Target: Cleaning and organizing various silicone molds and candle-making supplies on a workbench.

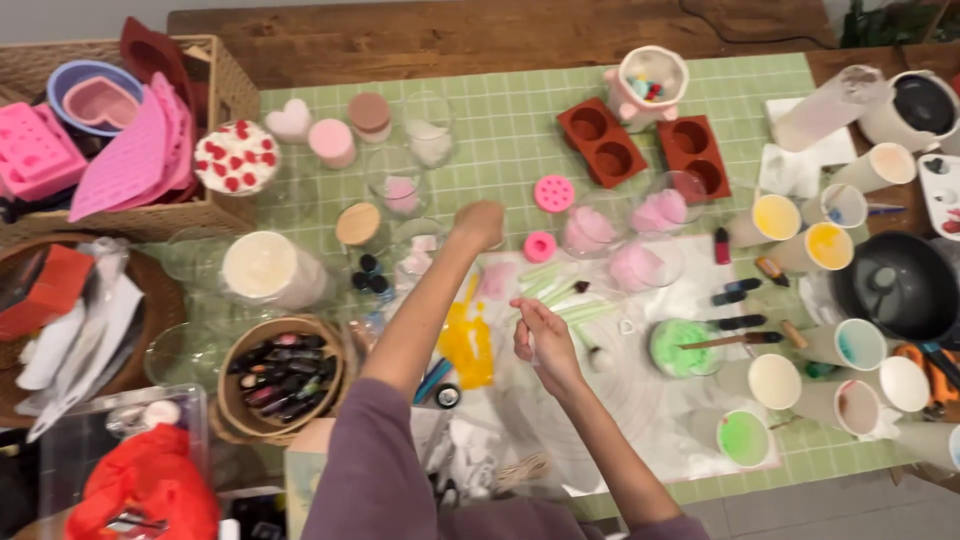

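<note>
My right hand is the nearer one, fingers pinched together on something small and pale, too blurry for me to tell what it is. Just right of it sits a clear cup of green wax with a stick leaning in it. A yellow sheet lies just left of that hand, between my two forearms. Further out, my left hand is curled into a loose fist over the clear glass jars; can't tell if it's holding anything. Just right of it are a pink round mold and bowls of pink fluff. Everything sits on a green checked cloth over a dark wooden table. Past the left hand, two brown silicone molds sit near the far edge.
</note>
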